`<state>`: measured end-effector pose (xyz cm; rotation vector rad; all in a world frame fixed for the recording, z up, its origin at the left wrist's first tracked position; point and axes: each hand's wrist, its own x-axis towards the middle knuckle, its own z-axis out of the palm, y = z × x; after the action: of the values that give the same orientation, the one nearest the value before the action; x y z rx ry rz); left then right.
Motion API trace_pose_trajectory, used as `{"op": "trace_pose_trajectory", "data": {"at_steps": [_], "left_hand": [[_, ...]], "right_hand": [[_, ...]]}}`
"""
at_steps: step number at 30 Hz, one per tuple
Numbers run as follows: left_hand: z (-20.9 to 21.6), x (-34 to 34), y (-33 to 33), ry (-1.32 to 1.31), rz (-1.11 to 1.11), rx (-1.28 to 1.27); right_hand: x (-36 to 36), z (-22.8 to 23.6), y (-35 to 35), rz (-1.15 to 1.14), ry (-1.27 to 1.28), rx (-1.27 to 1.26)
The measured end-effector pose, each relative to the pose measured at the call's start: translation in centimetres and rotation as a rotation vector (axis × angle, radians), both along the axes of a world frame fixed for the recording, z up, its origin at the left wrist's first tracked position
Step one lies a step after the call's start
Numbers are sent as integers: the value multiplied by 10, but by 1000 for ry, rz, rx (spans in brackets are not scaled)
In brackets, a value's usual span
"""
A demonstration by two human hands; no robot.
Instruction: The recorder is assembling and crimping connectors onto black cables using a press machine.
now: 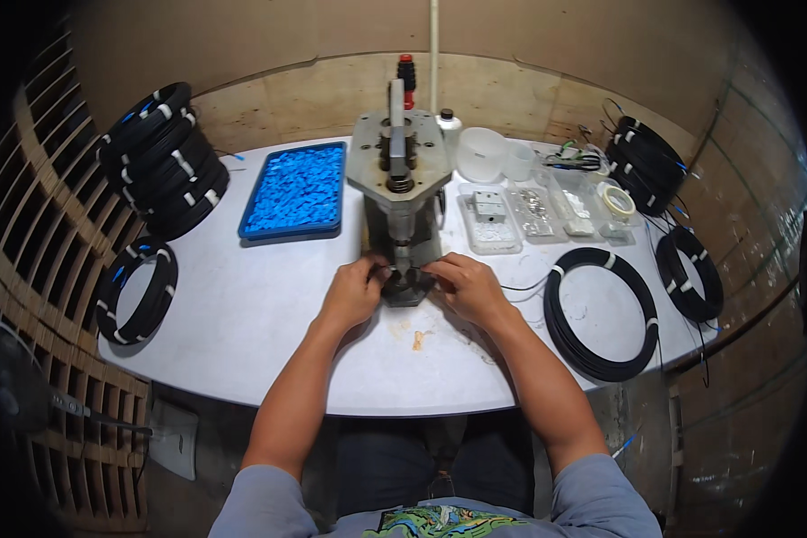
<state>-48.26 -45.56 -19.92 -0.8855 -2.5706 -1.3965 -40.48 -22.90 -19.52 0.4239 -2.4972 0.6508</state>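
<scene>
White table [242,332] under press [402,202], wooden board [296,97] behind.

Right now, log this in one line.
left hand: at press; right hand: at press; tray: left of press; black coil: right of press

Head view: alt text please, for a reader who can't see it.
A person's bare left hand and right hand are at the base of a metal press on a white table. A blue tray of small blue pieces sits left of it, translucent containers to the right, and black cable coils at both sides.
</scene>
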Motion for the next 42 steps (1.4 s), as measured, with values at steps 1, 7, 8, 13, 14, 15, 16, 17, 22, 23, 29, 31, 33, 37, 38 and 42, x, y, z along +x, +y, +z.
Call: {"op": "trace_pose_trajectory", "data": {"at_steps": [1,7,8,13,14,15,16,17,22,23,29,31,33,37,38,42], "left_hand": [[-2,-2,2,29,-16,31],[-15,-5,-5,49,16,56],[-13,-3,-4,5,39,41],[-13,0,7,34,20,101],[-13,-1,6,32,27,113],[-14,-2,5,44,28,115],[-16,0,7,52,18,119],[-16,0,8,33,20,163],[-15,2,-8,20,36,113],[-12,2,-2,32,39,86],[-14,2,-1,18,29,90],[-11,2,2,30,26,73],[-13,1,3,53,27,85],[-12,0,3,68,15,88],[-11,0,2,70,25,78],[-6,2,1,35,13,30]], "right_hand": [[0,0,3,-5,-6,-11],[2,4,-6,40,-100,-28],[2,3,-6,20,-111,-48],[4,-4,-1,-3,-49,-50],[4,-5,0,-1,-28,-57],[4,-4,4,-8,-5,-63],[6,-1,2,-31,-81,-79],[5,2,2,-19,-92,-98],[0,0,-7,10,-107,-50],[0,-2,-1,-1,-90,-45],[-1,-3,-1,8,22,-10],[3,-2,3,-25,-33,19],[3,0,4,-18,-29,15],[1,-1,3,-4,-3,4],[1,-1,3,2,27,20],[3,-1,3,-18,-20,12]]}}
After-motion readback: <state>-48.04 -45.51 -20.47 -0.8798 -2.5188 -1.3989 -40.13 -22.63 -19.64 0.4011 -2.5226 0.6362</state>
